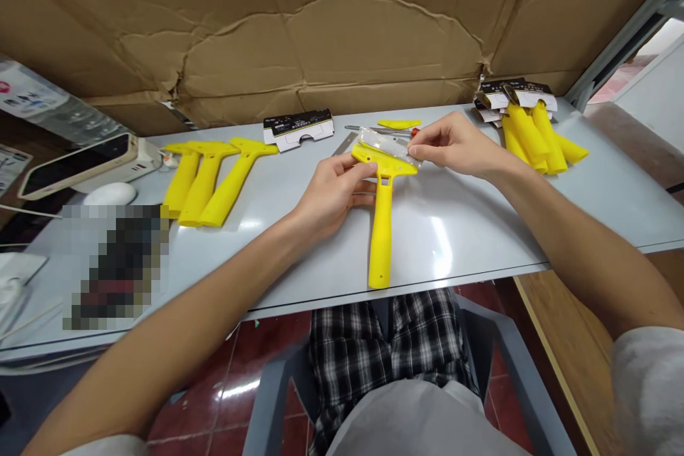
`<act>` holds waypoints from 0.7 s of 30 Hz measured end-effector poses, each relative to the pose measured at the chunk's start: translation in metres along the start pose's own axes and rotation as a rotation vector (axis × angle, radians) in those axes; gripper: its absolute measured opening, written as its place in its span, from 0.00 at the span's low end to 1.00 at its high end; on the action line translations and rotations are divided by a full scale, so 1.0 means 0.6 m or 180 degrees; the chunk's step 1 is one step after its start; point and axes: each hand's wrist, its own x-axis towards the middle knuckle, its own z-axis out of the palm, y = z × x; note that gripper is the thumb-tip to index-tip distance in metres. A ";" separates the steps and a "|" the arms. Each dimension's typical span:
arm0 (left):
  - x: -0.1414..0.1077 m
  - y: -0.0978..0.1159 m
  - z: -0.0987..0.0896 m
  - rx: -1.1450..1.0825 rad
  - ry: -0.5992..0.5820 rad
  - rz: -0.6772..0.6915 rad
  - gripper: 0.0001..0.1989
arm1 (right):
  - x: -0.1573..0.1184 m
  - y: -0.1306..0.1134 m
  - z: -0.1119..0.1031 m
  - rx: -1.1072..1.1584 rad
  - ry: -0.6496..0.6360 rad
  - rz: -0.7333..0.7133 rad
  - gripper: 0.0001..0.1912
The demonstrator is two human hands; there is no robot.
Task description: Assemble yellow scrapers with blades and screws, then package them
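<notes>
My left hand [345, 189] is closed around the head of a yellow scraper [381, 228], thumb on top, its handle pointing toward me past the middle of the table. At the scraper's head lies a clear plastic sleeve [392, 146] that looks to have a metal blade inside. My right hand [446, 146] pinches the right end of that sleeve between thumb and fingers. Just behind them are a screwdriver [414, 132] with a red part, mostly hidden, and a loose yellow blade cover [400, 124]. A grey metal strip [346, 144] shows beside my left fingers.
Several yellow scraper handles [224, 185] lie at left, near black-and-white card packaging [298, 130]. More yellow scrapers [534, 135] with cards are piled at right. A phone [80, 165], a white mouse [110, 194] and a blurred-out item [120, 267] stand left. Cardboard [320, 35] walls the back.
</notes>
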 end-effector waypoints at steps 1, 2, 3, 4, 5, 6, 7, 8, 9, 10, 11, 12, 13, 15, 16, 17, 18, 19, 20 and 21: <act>-0.001 0.001 0.001 0.0013 0.0003 0.0018 0.14 | -0.001 -0.001 0.000 -0.0016 -0.0002 -0.0017 0.17; -0.003 0.003 0.002 0.0037 0.0013 0.0043 0.14 | -0.001 -0.002 0.000 -0.0034 -0.0001 -0.0031 0.17; -0.004 0.004 0.004 0.0067 0.0028 0.0083 0.14 | -0.002 -0.003 0.000 -0.0050 0.0000 -0.0039 0.17; -0.006 0.005 0.005 0.0098 0.0048 0.0131 0.13 | -0.003 -0.005 0.000 -0.0062 0.0000 -0.0043 0.16; -0.007 0.006 0.006 0.0129 0.0067 0.0179 0.13 | -0.003 -0.006 0.000 -0.0073 0.0002 -0.0044 0.16; -0.007 0.007 0.007 0.0159 0.0088 0.0220 0.13 | -0.004 -0.008 0.001 -0.0084 0.0006 -0.0041 0.15; -0.008 0.008 0.007 0.0187 0.0107 0.0252 0.12 | -0.005 -0.010 0.001 -0.0093 0.0011 -0.0037 0.15; -0.008 0.008 0.007 0.0208 0.0120 0.0272 0.12 | -0.006 -0.011 0.002 -0.0104 0.0017 -0.0030 0.14; -0.008 0.008 0.008 0.0223 0.0126 0.0287 0.12 | -0.006 -0.012 0.002 -0.0114 0.0024 -0.0026 0.14; -0.007 0.008 0.008 0.0235 0.0130 0.0301 0.12 | -0.007 -0.013 0.002 -0.0123 0.0033 -0.0026 0.14; -0.007 0.008 0.008 0.0242 0.0131 0.0316 0.12 | -0.007 -0.014 0.003 -0.0130 0.0043 -0.0027 0.13; -0.007 0.008 0.008 0.0246 0.0133 0.0326 0.12 | -0.007 -0.015 0.003 -0.0131 0.0050 -0.0031 0.13; -0.007 0.008 0.008 0.0250 0.0133 0.0331 0.12 | -0.007 -0.015 0.004 -0.0126 0.0053 -0.0040 0.13; -0.009 0.009 0.010 0.0260 0.0151 0.0333 0.13 | -0.006 -0.017 0.005 -0.0092 0.0035 -0.0052 0.13; -0.009 0.009 0.010 0.0264 0.0164 0.0335 0.13 | -0.006 -0.018 0.006 -0.0067 0.0015 -0.0039 0.13; -0.010 0.009 0.011 0.0267 0.0174 0.0340 0.13 | -0.006 -0.018 0.008 -0.0035 -0.0015 -0.0016 0.13; -0.010 0.009 0.011 0.0273 0.0182 0.0349 0.13 | -0.006 -0.019 0.010 0.0004 -0.0047 0.0011 0.12; -0.011 0.009 0.011 0.0278 0.0185 0.0360 0.13 | -0.006 -0.020 0.012 0.0054 -0.0080 0.0042 0.12; -0.011 0.008 0.011 0.0285 0.0183 0.0373 0.12 | -0.005 -0.021 0.015 0.0114 -0.0111 0.0070 0.11; -0.011 0.007 0.010 0.0296 0.0177 0.0385 0.12 | -0.006 -0.021 0.018 0.0183 -0.0131 0.0090 0.10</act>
